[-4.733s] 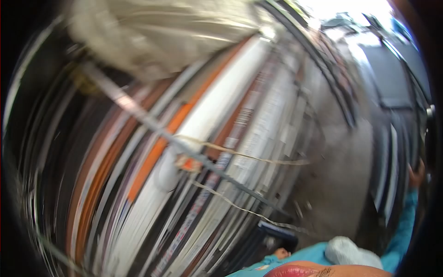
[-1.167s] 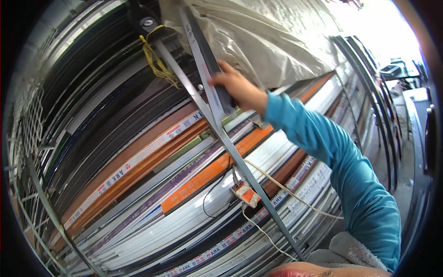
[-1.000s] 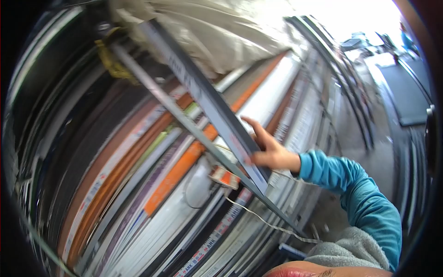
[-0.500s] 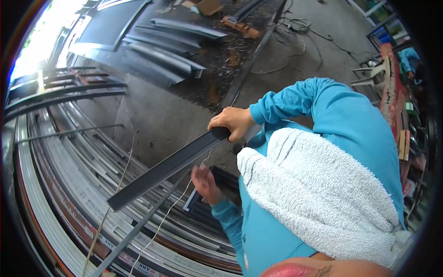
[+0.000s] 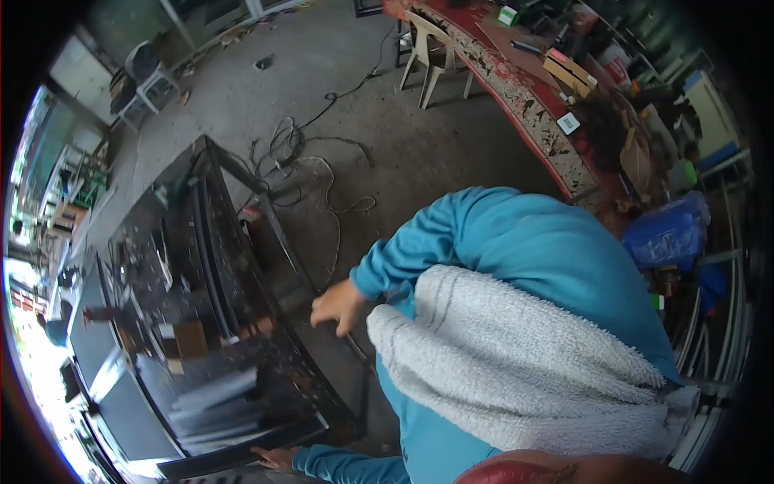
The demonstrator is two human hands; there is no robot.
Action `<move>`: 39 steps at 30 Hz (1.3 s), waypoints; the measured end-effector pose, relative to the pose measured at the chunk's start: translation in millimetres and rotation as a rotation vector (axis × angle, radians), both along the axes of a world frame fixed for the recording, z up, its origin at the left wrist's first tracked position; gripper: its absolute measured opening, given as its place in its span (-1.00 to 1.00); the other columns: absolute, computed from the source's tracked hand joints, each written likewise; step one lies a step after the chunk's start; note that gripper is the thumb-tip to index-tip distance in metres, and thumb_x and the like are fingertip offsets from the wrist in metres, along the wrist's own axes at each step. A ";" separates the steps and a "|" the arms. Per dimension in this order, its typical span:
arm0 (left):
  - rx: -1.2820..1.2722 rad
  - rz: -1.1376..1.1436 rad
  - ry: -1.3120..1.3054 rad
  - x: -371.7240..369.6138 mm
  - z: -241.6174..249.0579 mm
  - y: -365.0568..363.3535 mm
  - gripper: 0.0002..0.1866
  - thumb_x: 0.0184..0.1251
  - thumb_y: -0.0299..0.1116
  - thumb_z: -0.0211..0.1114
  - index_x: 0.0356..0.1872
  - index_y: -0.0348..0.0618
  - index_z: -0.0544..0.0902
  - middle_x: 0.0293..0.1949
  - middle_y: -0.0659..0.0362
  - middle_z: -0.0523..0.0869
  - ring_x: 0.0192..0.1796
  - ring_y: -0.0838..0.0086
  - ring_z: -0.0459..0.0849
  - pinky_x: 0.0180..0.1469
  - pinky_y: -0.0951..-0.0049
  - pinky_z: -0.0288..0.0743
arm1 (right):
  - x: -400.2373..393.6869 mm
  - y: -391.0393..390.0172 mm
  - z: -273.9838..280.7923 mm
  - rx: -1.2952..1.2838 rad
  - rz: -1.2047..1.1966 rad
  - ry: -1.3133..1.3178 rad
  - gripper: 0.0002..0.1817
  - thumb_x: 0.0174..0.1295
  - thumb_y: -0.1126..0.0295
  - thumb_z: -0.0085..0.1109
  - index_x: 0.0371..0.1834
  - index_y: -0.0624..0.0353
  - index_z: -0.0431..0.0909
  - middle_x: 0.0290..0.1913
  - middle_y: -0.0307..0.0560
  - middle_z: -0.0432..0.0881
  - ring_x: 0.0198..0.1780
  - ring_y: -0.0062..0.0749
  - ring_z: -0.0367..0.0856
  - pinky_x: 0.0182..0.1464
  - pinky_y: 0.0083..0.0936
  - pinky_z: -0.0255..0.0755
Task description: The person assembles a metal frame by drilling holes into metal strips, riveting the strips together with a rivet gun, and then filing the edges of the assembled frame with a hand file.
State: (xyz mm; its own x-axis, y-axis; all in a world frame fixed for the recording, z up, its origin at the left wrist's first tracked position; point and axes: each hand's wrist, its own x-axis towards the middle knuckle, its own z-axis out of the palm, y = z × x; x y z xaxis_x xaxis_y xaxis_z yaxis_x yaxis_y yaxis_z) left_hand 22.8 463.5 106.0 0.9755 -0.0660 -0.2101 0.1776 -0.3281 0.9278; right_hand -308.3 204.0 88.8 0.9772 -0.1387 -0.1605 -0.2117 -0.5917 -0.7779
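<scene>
My right hand (image 5: 337,308) is in mid-frame, palm down, above the floor beside the dark workbench. Its fingers are apart, with nothing between them. Near the bottom edge, my left hand (image 5: 278,459) grips the lower side of a long dark metal profile (image 5: 234,452), which lies across the near end of the bench. Several grey metal strips (image 5: 216,395), slightly blurred, rest just beyond that profile. A white towel (image 5: 524,355) hangs over the blue clothing on my chest.
The workbench (image 5: 278,355) also bears a long dark strip (image 5: 211,262) and a cardboard piece (image 5: 190,340). Tangled cables (image 5: 282,153) lie on the floor behind it. A plastic chair (image 5: 427,60) stands by a cluttered red table (image 5: 516,121). A blue bag (image 5: 667,231) is at right.
The view has swung towards the red table and workbench. My right hand has let go of the dark profile. My left hand, free before, now has hold of a dark profile.
</scene>
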 end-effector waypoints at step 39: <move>0.290 -0.103 -0.027 -27.2 -98.7 -253.2 -0.31 0.02 -0.40 0.43 0.25 -0.15 0.38 0.00 0.03 0.61 -0.01 0.29 0.65 0.01 0.34 0.54 | 371.3 -592.4 -77.6 -0.220 -0.485 0.333 0.48 -0.22 0.03 0.57 0.52 0.18 -0.52 0.51 0.43 -0.21 0.48 0.24 0.00 0.45 -0.17 0.09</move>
